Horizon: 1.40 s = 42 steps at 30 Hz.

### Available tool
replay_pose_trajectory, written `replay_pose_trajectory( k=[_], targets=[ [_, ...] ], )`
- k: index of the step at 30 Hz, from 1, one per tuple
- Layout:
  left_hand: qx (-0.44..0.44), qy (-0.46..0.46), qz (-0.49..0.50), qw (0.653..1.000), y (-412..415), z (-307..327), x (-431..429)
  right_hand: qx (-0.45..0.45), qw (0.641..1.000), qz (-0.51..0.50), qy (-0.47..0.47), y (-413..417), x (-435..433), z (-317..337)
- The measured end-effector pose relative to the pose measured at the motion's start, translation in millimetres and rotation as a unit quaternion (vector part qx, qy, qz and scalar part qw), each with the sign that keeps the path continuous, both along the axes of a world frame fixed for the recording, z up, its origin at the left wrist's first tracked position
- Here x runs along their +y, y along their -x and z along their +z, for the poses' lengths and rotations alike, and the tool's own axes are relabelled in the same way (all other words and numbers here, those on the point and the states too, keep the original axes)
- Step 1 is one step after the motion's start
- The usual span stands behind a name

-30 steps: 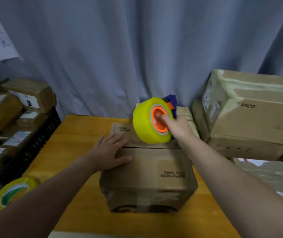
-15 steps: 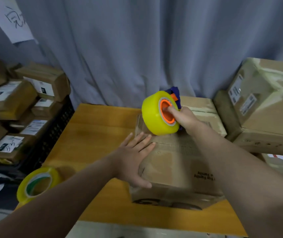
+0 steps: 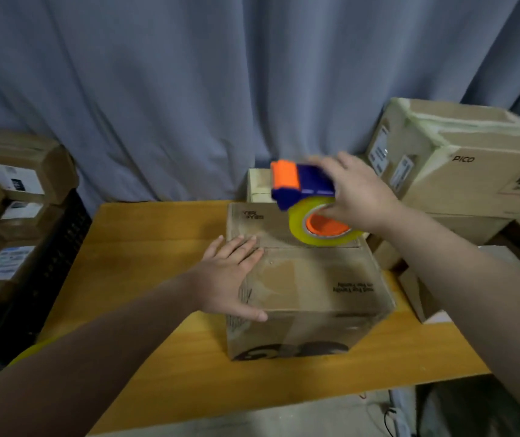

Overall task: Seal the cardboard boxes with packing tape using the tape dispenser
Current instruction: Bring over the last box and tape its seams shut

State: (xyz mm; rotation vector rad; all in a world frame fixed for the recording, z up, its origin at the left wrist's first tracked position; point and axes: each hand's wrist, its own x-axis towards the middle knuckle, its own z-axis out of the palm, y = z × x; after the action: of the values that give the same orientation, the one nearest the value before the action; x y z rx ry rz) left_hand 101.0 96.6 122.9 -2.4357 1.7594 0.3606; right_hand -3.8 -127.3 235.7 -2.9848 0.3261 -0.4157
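A brown cardboard box [image 3: 312, 288] stands on the wooden table [image 3: 158, 247], its top flaps closed along a seam. My left hand [image 3: 230, 279] lies flat on the box's top left corner, fingers spread, thumb over the front edge. My right hand [image 3: 356, 190] grips the tape dispenser [image 3: 303, 187], which is blue with an orange roller and carries a yellow tape roll [image 3: 318, 228] on an orange core. The dispenser hovers over the far right part of the box top, roller pointing left, roll tilted flat.
Large taped boxes [image 3: 473, 165] are stacked at the right; a small pale box [image 3: 258, 184] stands behind the main one. Labelled parcels [image 3: 16, 190] pile up on the left beside a black crate [image 3: 60, 244]. A grey curtain hangs behind the table.
My right hand has turned the dispenser over, so the roller now points left and the roll lies flatter above the box. My left hand has stayed on the box's left corner.
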Motion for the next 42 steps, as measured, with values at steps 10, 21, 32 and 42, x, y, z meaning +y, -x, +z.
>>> replay_pose_trajectory(
  k=[10, 21, 32, 42],
  targets=[
    [0.088, 0.042, 0.072, 0.993, -3, 16, -2, 0.057, 0.995, -0.010, 0.075, 10, 1, -23],
    [0.643, 0.264, 0.396, 0.600, 6, 65, -61, 0.026, 0.998, -0.005, 0.058, 14, -3, -27],
    [0.494, 0.358, 0.389, 0.690, -7, 65, -56, 0.133, 0.986, 0.089, -0.043, 17, -18, -4],
    [0.342, 0.396, 0.341, 0.781, -41, 93, -19, 0.113, 0.982, 0.138, -0.063, -4, 15, 47]
  ],
)
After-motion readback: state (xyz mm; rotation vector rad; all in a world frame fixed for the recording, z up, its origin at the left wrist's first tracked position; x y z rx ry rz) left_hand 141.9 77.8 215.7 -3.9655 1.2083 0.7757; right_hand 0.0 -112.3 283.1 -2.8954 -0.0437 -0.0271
